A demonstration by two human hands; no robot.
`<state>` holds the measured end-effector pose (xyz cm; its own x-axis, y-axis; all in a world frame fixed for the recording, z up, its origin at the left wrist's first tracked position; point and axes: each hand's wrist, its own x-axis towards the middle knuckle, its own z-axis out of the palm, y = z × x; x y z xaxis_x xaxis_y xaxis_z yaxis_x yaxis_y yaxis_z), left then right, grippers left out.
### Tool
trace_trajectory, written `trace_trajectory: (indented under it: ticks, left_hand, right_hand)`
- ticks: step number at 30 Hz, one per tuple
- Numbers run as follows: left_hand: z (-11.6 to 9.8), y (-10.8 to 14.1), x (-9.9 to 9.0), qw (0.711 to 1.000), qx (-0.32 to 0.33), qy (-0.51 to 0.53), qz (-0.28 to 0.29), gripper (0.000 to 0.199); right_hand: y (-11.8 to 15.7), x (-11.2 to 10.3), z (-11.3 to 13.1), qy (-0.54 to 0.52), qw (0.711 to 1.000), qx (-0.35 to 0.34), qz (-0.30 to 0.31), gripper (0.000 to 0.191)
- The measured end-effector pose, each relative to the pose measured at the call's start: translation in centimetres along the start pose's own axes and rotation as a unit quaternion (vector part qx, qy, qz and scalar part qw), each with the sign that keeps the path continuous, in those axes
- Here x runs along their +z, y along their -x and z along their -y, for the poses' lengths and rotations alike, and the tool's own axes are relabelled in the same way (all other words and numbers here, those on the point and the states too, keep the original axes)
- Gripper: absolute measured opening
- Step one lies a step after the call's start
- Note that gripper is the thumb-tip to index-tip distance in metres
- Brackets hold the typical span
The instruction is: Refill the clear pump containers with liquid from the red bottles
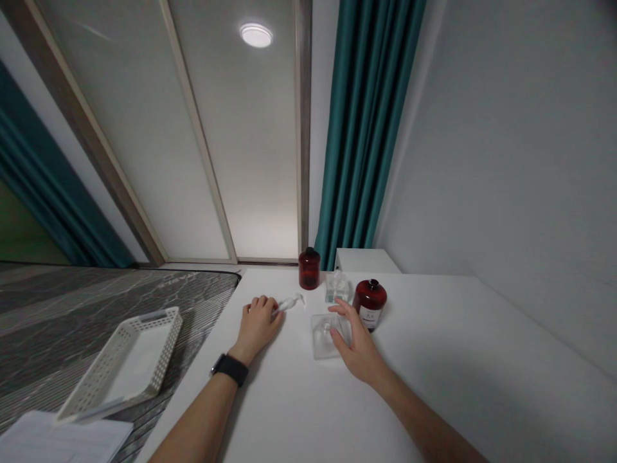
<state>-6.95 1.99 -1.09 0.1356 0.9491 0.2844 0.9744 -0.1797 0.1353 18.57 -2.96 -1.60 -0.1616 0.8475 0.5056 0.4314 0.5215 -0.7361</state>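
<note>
My left hand [260, 325] rests on the white table with its fingers curled. From beside its thumb a whitish twisted strip [290, 302] sticks out, and what lies under the fingers is hidden. Over a clear square lid-like piece [322, 347] hovers my right hand [357, 344], thumb and fingers apart. Its thumb overlaps the middle of the piece; whether they touch I cannot tell. Just beyond the fingertips stands a clear square glass container [336, 283]. A dark red bottle with a white label [370, 302] is right beside my right hand, and a second red bottle [309, 273] stands farther back.
Below the left edge of the white table [299, 411], a white perforated basket [166, 347] and white papers [62, 437] lie on a grey striped surface [202, 296]. A white box-like piece [366, 258] stands behind the bottles, before a teal curtain [361, 148].
</note>
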Motion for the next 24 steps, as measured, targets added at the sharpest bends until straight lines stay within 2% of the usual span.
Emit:
trace_trajectory:
  ticks: [7, 12, 16, 20, 24]
  left_hand:
    - [0.0, 0.0, -0.2, 1.000, -0.004, 0.009, -0.006, 0.020]
    - [-1.1, 0.6, -1.2, 0.997, 0.024, 0.050, -0.044, 0.022]
    - [-3.1, 1.8, -1.9, 0.986, 0.074, 0.134, -0.072, 0.020]
    - [-4.9, 2.7, -2.0, 0.968, 0.123, 0.204, -0.081, 0.020]
    - [-5.3, 3.0, -1.6, 0.954, 0.146, 0.254, -0.069, 0.026]
  right_hand:
    - [-0.1, 0.0, 0.0, 0.005, 1.000, -0.001, -0.004, 0.053]
    - [-0.3, -0.2, 0.5, 0.024, 0.999, -0.025, -0.033, 0.050]
    - [-0.4, -0.8, 1.2, 0.056, 0.991, -0.080, -0.091, 0.039]
    - [-0.8, -1.8, 1.5, 0.094, 0.969, -0.140, -0.180, 0.033]
    - [-1.6, -3.7, 0.7, 0.123, 0.943, -0.132, -0.278, 0.027]
